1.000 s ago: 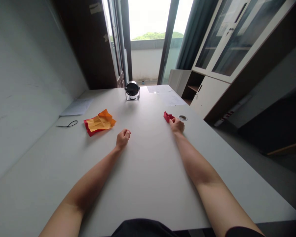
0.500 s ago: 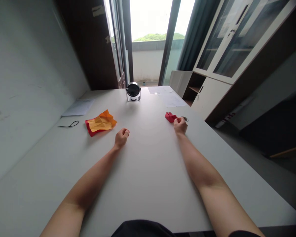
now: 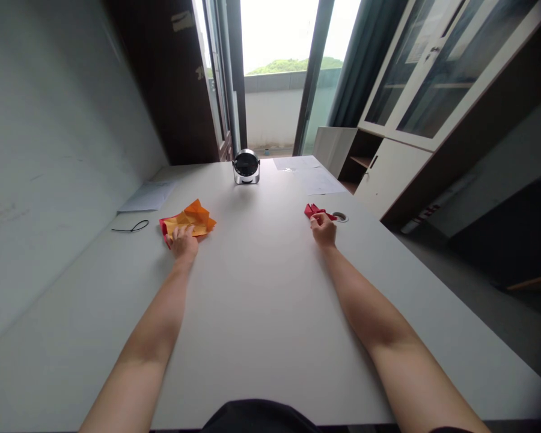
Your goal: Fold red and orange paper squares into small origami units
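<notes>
My left hand (image 3: 183,242) lies over the near edge of a creased orange sheet of paper (image 3: 199,216), fingers spread and touching it. Red paper (image 3: 163,226) shows beneath the orange at its left edge. Over on the right, a small piece of red folded paper (image 3: 314,208) rests on the table. My right hand (image 3: 323,230) is closed at its near side, with the fingertips against the red folded paper and partly hiding it.
On the white table (image 3: 252,313) are a black and silver round device (image 3: 246,167), a black cord loop (image 3: 133,227), white sheets at the left (image 3: 146,196) and far right (image 3: 320,181), and a round cable hole (image 3: 341,217). A wall (image 3: 49,180) borders the left side.
My left hand has moved left from the bare tabletop onto the orange paper, its fingers opening. My right hand has shifted slightly left and nearer, uncovering the red paper's right end and the cable hole.
</notes>
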The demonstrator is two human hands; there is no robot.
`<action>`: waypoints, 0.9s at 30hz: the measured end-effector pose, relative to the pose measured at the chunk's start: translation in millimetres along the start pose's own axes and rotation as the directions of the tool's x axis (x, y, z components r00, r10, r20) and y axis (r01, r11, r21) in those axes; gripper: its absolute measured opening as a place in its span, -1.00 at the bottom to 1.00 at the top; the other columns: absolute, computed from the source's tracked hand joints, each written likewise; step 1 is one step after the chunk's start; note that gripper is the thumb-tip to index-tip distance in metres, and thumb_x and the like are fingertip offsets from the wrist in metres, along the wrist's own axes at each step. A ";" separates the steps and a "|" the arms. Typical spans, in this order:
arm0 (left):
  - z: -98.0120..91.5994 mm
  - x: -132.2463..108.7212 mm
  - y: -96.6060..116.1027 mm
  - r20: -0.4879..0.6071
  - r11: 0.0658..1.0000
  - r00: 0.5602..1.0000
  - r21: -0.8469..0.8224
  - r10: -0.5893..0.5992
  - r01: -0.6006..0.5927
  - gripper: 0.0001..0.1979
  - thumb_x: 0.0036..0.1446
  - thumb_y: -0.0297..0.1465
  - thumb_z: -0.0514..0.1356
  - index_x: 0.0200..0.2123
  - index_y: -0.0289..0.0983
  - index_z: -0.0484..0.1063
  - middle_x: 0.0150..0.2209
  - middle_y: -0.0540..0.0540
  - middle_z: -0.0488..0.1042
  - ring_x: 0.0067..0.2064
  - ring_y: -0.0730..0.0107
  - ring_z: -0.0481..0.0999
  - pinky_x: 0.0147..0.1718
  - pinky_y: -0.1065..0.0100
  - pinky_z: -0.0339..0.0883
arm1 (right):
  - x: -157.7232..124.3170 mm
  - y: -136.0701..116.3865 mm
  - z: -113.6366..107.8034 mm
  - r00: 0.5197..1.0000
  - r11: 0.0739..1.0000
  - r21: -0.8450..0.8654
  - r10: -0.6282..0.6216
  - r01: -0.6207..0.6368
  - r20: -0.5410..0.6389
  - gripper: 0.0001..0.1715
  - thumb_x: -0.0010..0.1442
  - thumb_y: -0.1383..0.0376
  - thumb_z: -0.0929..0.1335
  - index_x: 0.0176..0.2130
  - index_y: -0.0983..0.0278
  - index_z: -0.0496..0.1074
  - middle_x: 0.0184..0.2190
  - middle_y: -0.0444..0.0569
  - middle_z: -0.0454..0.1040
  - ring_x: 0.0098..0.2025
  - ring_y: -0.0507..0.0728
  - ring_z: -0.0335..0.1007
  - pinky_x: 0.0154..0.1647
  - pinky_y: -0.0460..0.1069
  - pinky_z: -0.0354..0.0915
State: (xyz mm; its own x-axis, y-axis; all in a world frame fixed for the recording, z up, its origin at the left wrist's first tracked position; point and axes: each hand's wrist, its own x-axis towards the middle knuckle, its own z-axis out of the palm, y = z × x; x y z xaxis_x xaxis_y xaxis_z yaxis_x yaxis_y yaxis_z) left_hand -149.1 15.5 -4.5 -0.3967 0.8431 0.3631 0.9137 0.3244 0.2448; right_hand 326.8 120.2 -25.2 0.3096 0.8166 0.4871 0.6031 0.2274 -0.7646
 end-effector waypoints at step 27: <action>-20.8 -68.4 117.3 0.207 0.767 0.760 -0.379 0.616 -0.518 -0.65 0.33 -0.17 -0.01 -0.17 -0.16 0.54 -0.18 -0.14 0.55 -0.12 0.20 0.51 -0.09 0.25 0.30 | -77.8 -147.2 17.2 0.638 0.860 0.090 -0.439 0.503 0.633 -0.70 0.34 0.27 0.24 -0.03 0.17 0.50 0.01 -0.02 0.49 0.02 0.14 0.41 0.05 0.01 0.30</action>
State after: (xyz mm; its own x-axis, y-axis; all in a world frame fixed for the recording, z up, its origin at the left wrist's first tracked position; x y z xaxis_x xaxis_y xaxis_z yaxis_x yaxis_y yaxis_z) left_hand -16.7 -12.9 18.0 0.2792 0.9295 0.2409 0.8727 -0.3503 0.3401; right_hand 201.3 32.3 42.2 -0.5324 0.7566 0.3796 0.6080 0.6538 -0.4504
